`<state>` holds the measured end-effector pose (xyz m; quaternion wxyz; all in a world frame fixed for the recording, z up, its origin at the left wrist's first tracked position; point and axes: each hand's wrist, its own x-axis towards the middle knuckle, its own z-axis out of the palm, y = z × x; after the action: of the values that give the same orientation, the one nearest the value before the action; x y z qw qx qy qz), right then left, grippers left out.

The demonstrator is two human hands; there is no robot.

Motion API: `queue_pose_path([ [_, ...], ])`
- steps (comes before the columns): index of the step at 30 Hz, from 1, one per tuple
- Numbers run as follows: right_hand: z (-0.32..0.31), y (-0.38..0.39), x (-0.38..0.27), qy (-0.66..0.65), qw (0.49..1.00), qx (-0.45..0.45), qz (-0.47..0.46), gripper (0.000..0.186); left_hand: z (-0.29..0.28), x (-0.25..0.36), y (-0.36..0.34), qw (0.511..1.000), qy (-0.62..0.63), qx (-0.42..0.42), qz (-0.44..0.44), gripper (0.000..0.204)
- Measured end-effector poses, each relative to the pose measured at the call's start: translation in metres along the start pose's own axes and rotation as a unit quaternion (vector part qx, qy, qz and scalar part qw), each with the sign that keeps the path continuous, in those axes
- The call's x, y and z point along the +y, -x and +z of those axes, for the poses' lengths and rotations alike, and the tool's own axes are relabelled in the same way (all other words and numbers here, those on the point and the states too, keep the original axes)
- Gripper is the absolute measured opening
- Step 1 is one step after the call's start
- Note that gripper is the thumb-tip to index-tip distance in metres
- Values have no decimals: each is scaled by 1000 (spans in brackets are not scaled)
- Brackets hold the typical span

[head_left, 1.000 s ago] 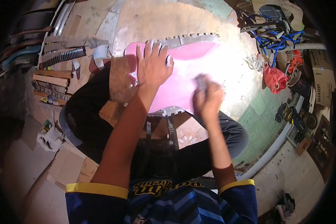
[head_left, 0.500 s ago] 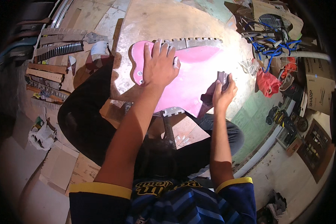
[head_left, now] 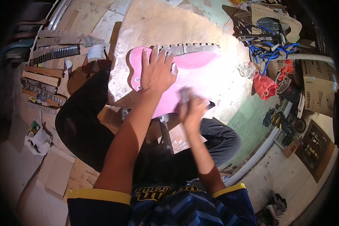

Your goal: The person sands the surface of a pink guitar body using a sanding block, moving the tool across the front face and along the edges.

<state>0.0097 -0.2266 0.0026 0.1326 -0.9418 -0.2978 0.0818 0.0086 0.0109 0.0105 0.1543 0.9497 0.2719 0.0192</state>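
A pink guitar body (head_left: 167,98) lies flat before me, its far right part washed out by bright light. My left hand (head_left: 158,73) rests palm down on its left end, fingers stretched over the pink surface. Pale dust marks some fingertips. Over the near right part, my right hand (head_left: 194,109) grips a dark sanding block (head_left: 184,95), smeared by motion. Beneath the body, a grey foam mat with toothed edges (head_left: 192,48) sticks out on the far side. All of this sits on a wide wooden board (head_left: 188,22).
Guitar necks and fretboards (head_left: 56,54) lie at the left. To the right are a blue cable (head_left: 263,56), a red bag (head_left: 265,86) and a cardboard box (head_left: 318,88). A yellow-and-black power tool (head_left: 277,118) lies below them. My crossed legs (head_left: 83,109) border the board's near side.
My right hand has swept left and slightly down with the sanding block, from the body's right edge to its near middle. The left hand keeps its place on the body.
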Motion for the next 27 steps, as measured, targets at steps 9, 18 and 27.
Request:
queue_pose_path([
  [9,-42,-57,44,-15,982,182,40,45,2,1,4,1000,2,4,4,47],
  [18,-62,-126,64,-31,991,127,-23,46,2,2,11,1000,2,4,9,45],
  [27,-37,-95,22,-24,992,30,-124,47,1,0,2,1000,-13,1,4,44],
])
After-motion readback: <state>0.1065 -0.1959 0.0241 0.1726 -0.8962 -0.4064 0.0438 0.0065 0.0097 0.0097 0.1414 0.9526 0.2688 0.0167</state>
